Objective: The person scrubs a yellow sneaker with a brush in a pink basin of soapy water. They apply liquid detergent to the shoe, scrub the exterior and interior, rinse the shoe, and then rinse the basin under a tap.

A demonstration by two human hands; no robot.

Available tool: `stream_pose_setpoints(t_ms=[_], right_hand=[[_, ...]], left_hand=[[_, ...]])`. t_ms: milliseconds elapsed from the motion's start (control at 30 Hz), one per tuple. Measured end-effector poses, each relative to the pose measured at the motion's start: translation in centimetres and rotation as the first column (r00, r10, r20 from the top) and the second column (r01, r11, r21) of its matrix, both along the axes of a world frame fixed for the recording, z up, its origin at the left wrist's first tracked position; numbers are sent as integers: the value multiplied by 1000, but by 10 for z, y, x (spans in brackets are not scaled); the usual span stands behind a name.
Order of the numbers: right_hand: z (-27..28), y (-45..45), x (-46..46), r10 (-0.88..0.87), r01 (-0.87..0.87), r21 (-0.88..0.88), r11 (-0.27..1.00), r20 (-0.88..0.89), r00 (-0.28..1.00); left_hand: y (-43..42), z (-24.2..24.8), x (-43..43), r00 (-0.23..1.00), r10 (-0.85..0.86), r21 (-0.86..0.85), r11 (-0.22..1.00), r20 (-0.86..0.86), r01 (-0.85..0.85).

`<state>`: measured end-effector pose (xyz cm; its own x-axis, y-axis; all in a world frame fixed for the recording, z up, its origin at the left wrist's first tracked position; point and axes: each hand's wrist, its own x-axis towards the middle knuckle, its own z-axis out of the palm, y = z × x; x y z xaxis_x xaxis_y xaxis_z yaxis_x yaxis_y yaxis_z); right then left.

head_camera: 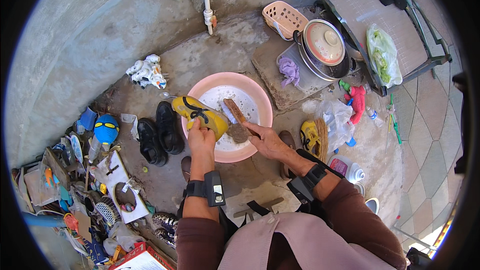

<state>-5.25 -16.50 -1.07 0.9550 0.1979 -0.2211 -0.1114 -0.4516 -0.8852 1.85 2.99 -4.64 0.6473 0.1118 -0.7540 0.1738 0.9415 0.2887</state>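
Note:
A yellow shoe (197,114) with dark laces is gripped in my left hand (201,139), over the left side of a pink plastic basin (263,93). My right hand (268,140) holds the wooden handle of a scrubbing brush (237,111). The brush's pale bristles face the shoe, with a small gap between them. Soapy water (249,99) with foam lies in the basin beneath both. Another yellow shoe (309,135) rests on the ground to the right, against a straw-coloured brush or whisk (321,138).
Black shoes (169,127) stand left of the basin, near a white toy robot (148,71). Piled clutter (93,202) fills the lower left. A lidded pot (324,41), pink basket (285,18) and purple cloth (288,70) are at upper right. A detergent bottle (345,167) lies by my right forearm.

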Motion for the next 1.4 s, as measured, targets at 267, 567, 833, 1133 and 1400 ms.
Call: stream_pose_setpoints(t_ms=[267,567,833,1133,1400], right_hand=[[31,9,-9,58,3,-250,968,236,970],[24,12,5,99,-25,-305,952,232,968],[33,14,-13,190,-119,-294,948,223,956],[-19,-6,28,-329,407,190,894,-341,881],[14,10,33,-320,523,373,766,-485,814]], left_hand=[[-37,-13,-13,978,-193,98,978,79,186],[-27,8,-9,974,-227,25,974,11,227],[-13,-2,2,988,-152,105,983,31,148],[-27,25,-2,986,-151,-45,987,72,154],[-30,39,-13,859,-488,106,872,153,477]])
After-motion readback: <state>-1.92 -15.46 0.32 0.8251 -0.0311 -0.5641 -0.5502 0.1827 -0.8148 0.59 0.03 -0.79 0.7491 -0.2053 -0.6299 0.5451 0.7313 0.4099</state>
